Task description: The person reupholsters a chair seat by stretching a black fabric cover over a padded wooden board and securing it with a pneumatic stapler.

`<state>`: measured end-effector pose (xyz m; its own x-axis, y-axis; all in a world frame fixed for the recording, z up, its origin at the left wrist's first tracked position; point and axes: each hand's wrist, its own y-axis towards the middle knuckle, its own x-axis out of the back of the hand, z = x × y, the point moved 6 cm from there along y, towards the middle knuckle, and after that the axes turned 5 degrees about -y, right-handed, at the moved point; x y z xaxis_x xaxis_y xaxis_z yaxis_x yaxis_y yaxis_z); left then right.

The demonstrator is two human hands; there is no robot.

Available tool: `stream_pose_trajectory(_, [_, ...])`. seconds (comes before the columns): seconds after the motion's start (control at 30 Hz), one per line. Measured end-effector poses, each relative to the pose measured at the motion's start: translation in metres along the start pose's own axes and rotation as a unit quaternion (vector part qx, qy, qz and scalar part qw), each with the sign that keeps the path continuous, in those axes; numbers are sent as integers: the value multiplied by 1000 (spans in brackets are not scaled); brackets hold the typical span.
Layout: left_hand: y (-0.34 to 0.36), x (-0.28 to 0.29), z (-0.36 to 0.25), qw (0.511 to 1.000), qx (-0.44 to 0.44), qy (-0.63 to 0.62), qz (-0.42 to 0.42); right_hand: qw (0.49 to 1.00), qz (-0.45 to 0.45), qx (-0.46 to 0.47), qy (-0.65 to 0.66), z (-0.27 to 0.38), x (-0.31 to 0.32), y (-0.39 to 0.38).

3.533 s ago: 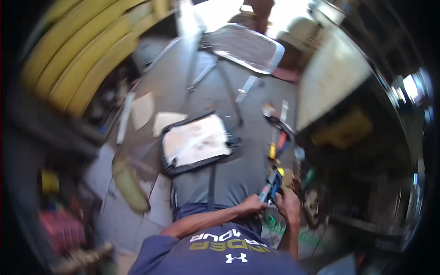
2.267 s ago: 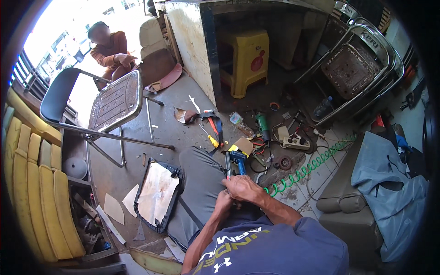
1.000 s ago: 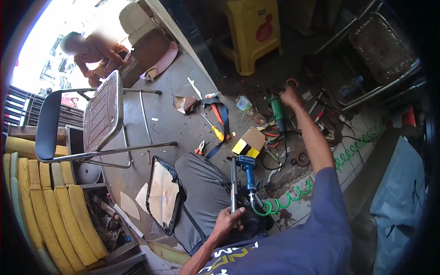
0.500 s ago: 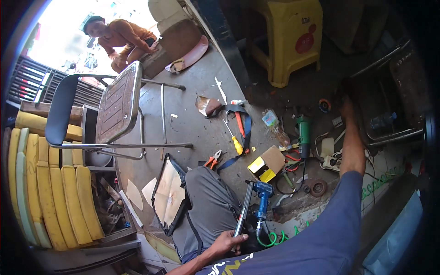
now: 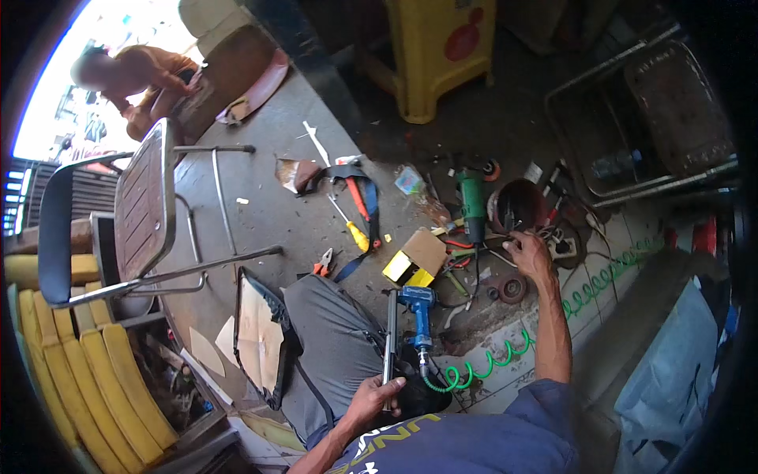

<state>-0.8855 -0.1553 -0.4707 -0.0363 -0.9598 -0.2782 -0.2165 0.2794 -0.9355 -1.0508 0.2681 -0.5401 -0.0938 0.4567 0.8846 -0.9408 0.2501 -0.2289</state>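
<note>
In my left hand is the long metal magazine of a blue air staple gun, standing upright by my leg. My fingers close round the magazine's lower end. A green coiled hose runs from the gun's handle. My right hand is at the near rim of a dark red round container, its thumb and fingers drawn together. Whatever lies between those fingertips is too small to make out. Some dark contents show inside the container. Left of it lies a green power tool.
A yellow-black box, pliers and a yellow-handled screwdriver lie on the floor. A folding chair stands left, above yellow foam pads. Another chair frame is far right. A yellow stool stands behind; a person crouches beyond.
My right hand has come back from the far right, and the round container now shows beside it. The view has shifted right. My left hand keeps its hold on the staple gun.
</note>
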Motion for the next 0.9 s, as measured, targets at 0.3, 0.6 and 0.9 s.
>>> stream_pose_trajectory(0.3, [4, 8, 0, 1000, -19, 15, -6, 992, -76, -85, 49, -43, -2, 73])
stream_pose_trajectory(0.6, [4, 18, 1, 998, -60, 0, -3, 969, -40, -165, -178, -70, -77, 133])
stream_pose_trajectory(0.9, [-2, 19, -6, 969, -96, 216, -70, 924, -370, -54, 84, 12, 38, 29])
